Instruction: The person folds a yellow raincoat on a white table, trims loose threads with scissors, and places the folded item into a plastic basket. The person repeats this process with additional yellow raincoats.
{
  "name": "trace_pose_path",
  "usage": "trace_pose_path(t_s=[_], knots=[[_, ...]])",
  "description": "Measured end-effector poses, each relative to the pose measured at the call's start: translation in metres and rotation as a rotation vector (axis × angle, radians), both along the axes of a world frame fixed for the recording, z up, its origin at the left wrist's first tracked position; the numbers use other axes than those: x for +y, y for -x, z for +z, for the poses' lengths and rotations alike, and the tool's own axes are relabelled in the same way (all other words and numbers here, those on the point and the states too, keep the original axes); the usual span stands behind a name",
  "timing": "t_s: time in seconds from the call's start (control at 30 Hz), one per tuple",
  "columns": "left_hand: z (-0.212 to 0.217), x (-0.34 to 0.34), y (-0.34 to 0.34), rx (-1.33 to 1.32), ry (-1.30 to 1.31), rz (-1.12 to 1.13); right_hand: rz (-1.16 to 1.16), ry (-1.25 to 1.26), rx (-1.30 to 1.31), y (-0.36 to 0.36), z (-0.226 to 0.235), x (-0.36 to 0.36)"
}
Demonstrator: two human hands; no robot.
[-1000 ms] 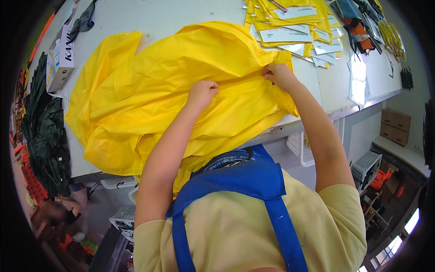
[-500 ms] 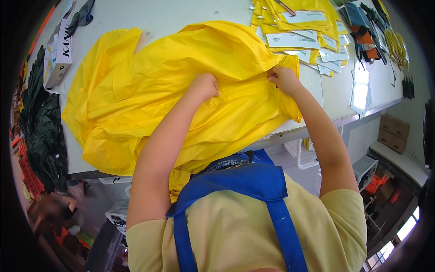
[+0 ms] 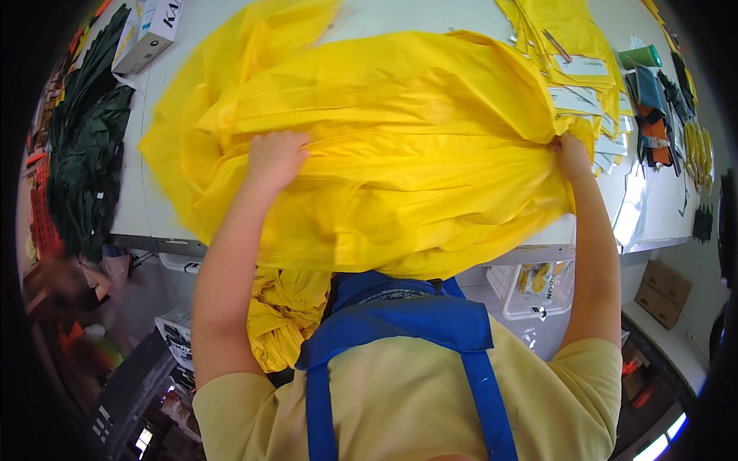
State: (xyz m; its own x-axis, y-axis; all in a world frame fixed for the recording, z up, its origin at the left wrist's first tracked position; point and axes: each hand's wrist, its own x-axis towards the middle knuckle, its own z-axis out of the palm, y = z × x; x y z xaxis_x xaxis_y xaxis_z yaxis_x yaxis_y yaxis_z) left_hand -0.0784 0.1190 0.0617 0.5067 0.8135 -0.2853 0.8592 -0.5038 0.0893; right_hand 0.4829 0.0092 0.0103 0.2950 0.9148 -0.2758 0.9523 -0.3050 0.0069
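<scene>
A large yellow garment, like a raincoat (image 3: pixel 415 100), lies spread across the white table, and its lower side hangs over the near edge. My left hand (image 3: pixel 277 159) is closed on a fold of it left of the middle. At the right end, my right hand (image 3: pixel 571 156) pinches the garment's edge. Between my two hands the cloth runs in long, taut creases. Part of the garment's left side is blurred.
Folded yellow packs with white labels (image 3: pixel 582 66) are stacked at the far right, a pen on top. Beyond stands a green roll (image 3: pixel 639 57). Dark green garments (image 3: pixel 84 169) and a white box (image 3: pixel 150 34) lie left. Yellow cloth (image 3: pixel 284 315) bulges below the table; a white basket (image 3: pixel 530 288) hangs there.
My hands have moved apart, the left one leftward and the right one rightward, stretching the garment between them. The view has also shifted.
</scene>
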Motion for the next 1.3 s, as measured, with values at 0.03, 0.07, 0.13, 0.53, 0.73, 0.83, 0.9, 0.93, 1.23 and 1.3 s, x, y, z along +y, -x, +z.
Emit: trace_pose_path(t_s=[0.03, 0.07, 0.13, 0.53, 0.73, 0.83, 0.9, 0.93, 1.23, 1.3], knots=[[0.001, -0.002, 0.015, -0.032, -0.01, 0.014, -0.011, 0.033, -0.158, 0.003, 0.004, 0.003], [0.001, -0.004, 0.028, -0.065, -0.021, 0.025, -0.026, 0.065, -0.318, 0.007, 0.007, 0.006], [0.004, -0.008, 0.041, -0.177, 0.035, 0.12, 0.028, 0.165, -0.299, 0.056, 0.042, 0.014], [-0.05, 0.001, 0.039, -0.511, 0.242, 0.376, 0.159, 0.019, 0.887, 0.287, 0.005, 0.052], [-0.057, 0.014, 0.038, -0.476, 0.4, 0.428, 0.173, 0.139, 0.778, 0.279, 0.009, 0.062], [-0.06, 0.018, 0.036, -0.414, 0.372, 0.403, 0.153, 0.168, 0.704, 0.274, 0.01, 0.065], [-0.062, 0.02, 0.037, -0.398, 0.334, 0.349, 0.066, 0.216, 0.787, 0.27, 0.008, 0.068], [-0.062, 0.024, 0.036, -0.383, 0.356, 0.338, 0.074, 0.216, 0.773, 0.271, 0.009, 0.07], [-0.061, 0.038, 0.035, -0.347, 0.443, 0.271, 0.145, 0.225, 0.634, 0.278, -0.001, 0.079], [-0.06, 0.035, 0.039, -0.316, 0.465, 0.291, 0.185, 0.171, 0.636, 0.28, 0.001, 0.075]])
